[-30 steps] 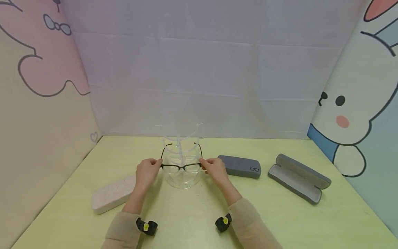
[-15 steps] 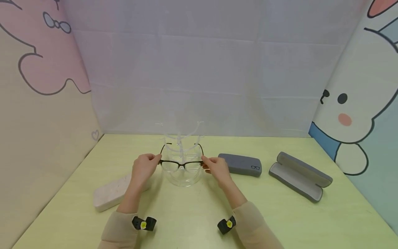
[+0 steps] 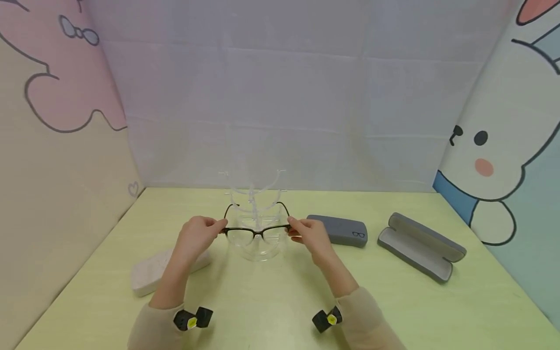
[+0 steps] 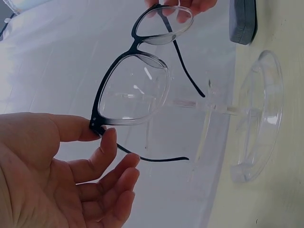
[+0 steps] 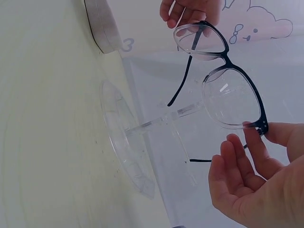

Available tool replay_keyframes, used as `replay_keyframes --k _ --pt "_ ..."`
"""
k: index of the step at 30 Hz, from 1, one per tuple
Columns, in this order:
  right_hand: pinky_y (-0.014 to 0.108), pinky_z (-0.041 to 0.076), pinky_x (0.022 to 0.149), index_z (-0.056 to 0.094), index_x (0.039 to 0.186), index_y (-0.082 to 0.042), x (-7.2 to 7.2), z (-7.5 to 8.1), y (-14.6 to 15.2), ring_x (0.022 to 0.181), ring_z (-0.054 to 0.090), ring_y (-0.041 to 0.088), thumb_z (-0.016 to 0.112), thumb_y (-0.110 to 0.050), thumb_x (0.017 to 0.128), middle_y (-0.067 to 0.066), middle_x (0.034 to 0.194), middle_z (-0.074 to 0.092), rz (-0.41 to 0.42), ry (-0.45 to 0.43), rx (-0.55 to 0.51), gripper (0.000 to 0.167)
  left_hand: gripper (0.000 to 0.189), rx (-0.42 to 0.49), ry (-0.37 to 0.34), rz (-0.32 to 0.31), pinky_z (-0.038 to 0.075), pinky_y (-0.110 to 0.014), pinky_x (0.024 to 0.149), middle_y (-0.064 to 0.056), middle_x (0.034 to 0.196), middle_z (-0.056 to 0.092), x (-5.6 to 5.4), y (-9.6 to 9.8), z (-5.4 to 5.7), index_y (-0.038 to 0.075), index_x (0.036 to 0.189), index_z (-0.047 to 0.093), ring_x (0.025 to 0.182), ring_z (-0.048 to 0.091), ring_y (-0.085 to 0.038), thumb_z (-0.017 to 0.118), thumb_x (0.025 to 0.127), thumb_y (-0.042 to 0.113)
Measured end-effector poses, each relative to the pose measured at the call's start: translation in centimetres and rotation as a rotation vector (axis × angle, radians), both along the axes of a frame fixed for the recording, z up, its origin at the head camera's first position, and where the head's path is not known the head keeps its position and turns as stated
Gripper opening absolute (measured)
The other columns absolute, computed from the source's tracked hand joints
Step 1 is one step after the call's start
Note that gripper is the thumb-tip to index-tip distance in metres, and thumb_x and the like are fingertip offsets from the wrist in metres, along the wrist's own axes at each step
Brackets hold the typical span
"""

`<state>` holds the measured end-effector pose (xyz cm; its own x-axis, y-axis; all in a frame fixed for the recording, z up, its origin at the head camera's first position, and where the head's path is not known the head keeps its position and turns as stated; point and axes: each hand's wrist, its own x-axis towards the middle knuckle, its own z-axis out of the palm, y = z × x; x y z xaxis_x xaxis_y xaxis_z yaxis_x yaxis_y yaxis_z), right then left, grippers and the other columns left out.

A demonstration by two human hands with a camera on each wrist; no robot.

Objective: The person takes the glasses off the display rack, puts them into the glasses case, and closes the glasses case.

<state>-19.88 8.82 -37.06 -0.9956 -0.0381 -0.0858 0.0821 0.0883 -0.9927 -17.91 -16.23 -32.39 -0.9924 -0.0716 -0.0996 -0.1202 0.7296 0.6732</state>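
A pair of eyeglasses (image 3: 258,232) with a black upper frame and clear lower rims is held level by both hands. My left hand (image 3: 199,237) pinches its left hinge corner between thumb and index finger, the other fingers loosely curled, as the left wrist view shows. My right hand (image 3: 312,238) pinches the opposite hinge corner the same way. Both temples are unfolded and point away from me. Just behind, a clear plastic glasses stand (image 4: 259,118) rises from a round base, its arms stacked on an upright post. In the head view the eyeglasses overlap the stand's lower part.
A closed grey glasses case (image 3: 345,230) lies right of the stand. Farther right, another grey case (image 3: 415,255) lies open. A pale case (image 3: 148,272) sits at left, partly hidden by the left forearm. Fabric walls border the table (image 3: 271,311) at the back and sides.
Both hands have drawn slightly apart and the eyeglasses have come up a little toward me, looking larger before the stand. The forearms have spread outward. The cases stay where they were.
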Motion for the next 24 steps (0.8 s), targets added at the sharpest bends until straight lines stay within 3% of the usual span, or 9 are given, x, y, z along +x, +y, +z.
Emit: replay_keyframes --k 6,9,13,17,24 --pt "0.034 0.052 0.080 0.065 0.092 0.007 0.5 0.4 0.5 0.081 0.061 0.026 0.057 -0.023 0.090 0.006 0.078 0.064 -0.016 -0.005 -0.040 0.031 0.038 0.032 -0.009 -0.020 0.043 -0.032 0.068 -0.007 0.086 0.065 0.9 0.3 0.0 0.006 0.092 0.070 0.079 0.057 -0.019 0.051 0.089 0.039" --pt "0.034 0.052 0.079 0.065 0.089 0.008 0.7 0.7 0.6 0.076 0.061 0.022 0.058 -0.023 0.090 0.007 0.077 0.064 -0.019 -0.004 -0.064 0.031 0.041 0.078 -0.004 -0.001 0.044 -0.035 0.072 -0.009 0.089 0.066 1.3 0.4 0.3 0.006 0.092 0.070 0.085 0.059 -0.022 0.052 0.088 0.042" --pt "0.031 0.053 0.074 0.064 0.083 0.006 1.0 1.4 0.7 0.068 0.058 0.014 0.058 -0.022 0.089 0.004 0.072 0.063 -0.011 -0.004 -0.116 0.029 0.044 0.163 0.001 0.030 0.042 -0.031 0.072 -0.009 0.089 0.064 1.7 0.6 0.9 0.004 0.089 0.070 0.080 0.058 -0.021 0.053 0.087 0.045" --pt "0.027 0.053 0.068 0.064 0.080 0.005 1.4 2.2 0.8 0.061 0.058 0.011 0.059 -0.022 0.089 0.001 0.065 0.062 -0.002 -0.007 -0.153 0.028 0.045 0.287 -0.009 0.043 0.041 -0.027 0.073 -0.004 0.084 0.061 2.2 0.7 1.5 0.002 0.088 0.067 0.072 0.055 -0.016 0.054 0.087 0.045" --pt "0.028 0.054 0.067 0.063 0.085 0.009 2.1 3.6 1.2 0.061 0.058 0.012 0.059 -0.024 0.089 0.001 0.065 0.063 0.010 0.005 -0.154 0.033 0.044 0.579 -0.075 -0.028 0.050 -0.026 0.068 0.001 0.075 0.058 2.9 0.8 1.9 -0.006 0.101 0.057 0.061 0.056 -0.011 0.052 0.091 0.036"
